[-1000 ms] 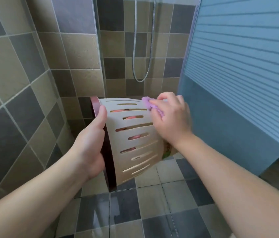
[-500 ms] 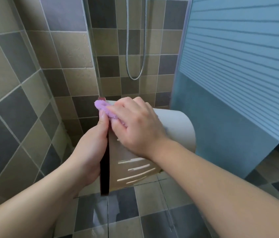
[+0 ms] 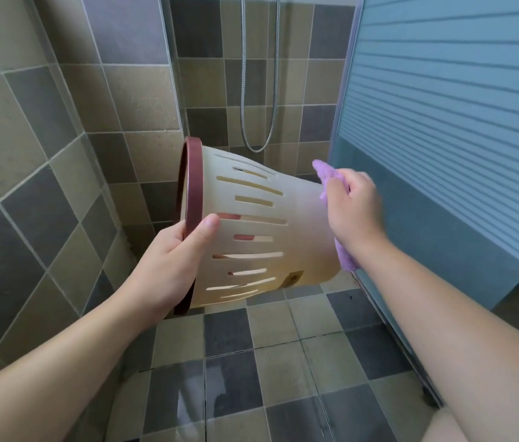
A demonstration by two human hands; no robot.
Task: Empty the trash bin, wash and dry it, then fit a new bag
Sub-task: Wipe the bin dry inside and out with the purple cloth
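The cream trash bin, slotted along its side and ringed by a dark red rim, lies on its side in the air, its mouth facing left. My left hand grips the rim, thumb on the outside wall and fingers inside. My right hand holds a purple cloth against the bin's base end at the right. A small label sits low on the bin wall. The bin's inside is hidden.
I stand in a tiled shower corner with brown and grey wall tiles close on the left. A frosted blue glass door is close on the right. A metal shower hose hangs behind the bin. The floor tiles look wet.
My right hand has swept the purple cloth from the rim at the left across the side wall to the base end at the right. The bin is tilted a little differently.
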